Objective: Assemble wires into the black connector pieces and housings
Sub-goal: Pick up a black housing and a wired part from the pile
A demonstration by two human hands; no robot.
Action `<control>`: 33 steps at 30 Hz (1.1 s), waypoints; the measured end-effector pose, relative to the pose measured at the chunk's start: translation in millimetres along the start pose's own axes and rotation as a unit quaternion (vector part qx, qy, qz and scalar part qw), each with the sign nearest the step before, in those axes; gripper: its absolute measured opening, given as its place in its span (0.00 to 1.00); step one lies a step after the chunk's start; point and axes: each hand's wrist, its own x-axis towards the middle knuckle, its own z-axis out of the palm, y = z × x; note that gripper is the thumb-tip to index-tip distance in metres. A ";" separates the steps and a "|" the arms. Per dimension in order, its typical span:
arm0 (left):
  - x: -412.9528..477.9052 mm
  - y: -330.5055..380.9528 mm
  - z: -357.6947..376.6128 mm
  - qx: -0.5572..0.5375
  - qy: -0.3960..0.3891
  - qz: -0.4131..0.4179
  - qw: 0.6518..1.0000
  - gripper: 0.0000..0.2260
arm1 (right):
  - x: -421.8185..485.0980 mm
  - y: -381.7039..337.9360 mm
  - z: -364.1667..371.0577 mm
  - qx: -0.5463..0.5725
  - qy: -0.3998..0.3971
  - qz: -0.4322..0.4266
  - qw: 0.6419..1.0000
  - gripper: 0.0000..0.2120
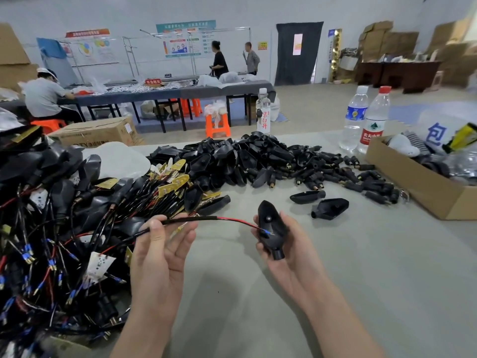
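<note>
My left hand (pixel 160 244) pinches the wire (pixel 206 219); my right hand (pixel 281 241) grips a black housing (pixel 269 228), with the wire's blue-sleeved tip at its opening.

Both forearms reach in above the table (pixel 335 254), palms turned up: left hand (pixel 160 244) pinches a wire (pixel 206 218) under its thumb, right hand (pixel 281 241) cradles a black housing (pixel 269 226), thumb and fingers curled round it.

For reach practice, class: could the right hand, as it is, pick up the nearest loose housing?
Probably not yet. The way to the loose housing is free, but the right hand already grips a housing, so it would need to set that down first.
</note>
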 end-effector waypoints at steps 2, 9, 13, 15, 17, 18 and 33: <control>-1.4 1.5 0.4 0.000 0.001 0.004 1.000 0.08 | -0.5 -1.2 -1.1 -0.008 0.011 -0.004 1.000 0.28; -5.5 -0.4 1.4 0.049 -0.023 0.014 0.998 0.10 | 2.0 -1.1 -6.2 -0.041 -0.009 -0.023 0.999 0.09; -7.7 -2.4 1.1 0.070 -0.027 0.015 0.997 0.11 | 0.4 1.3 -3.8 -0.105 -0.044 -0.045 0.992 0.14; -6.0 -2.1 0.0 0.076 -0.022 0.016 0.997 0.10 | -1.8 2.5 -3.4 -0.118 -0.077 -0.031 0.990 0.19; -3.9 -1.7 -2.0 0.089 -0.017 0.020 0.996 0.09 | -4.2 2.4 -5.4 -0.130 -0.118 -0.004 0.984 0.20; -3.4 -2.0 -2.9 0.104 -0.016 0.025 0.994 0.09 | -6.1 2.0 -6.0 -0.145 -0.137 0.014 0.980 0.20; -27.7 -23.6 10.3 0.380 -0.184 0.076 0.903 0.05 | -13.6 20.2 7.6 -0.198 -0.248 0.074 0.945 0.18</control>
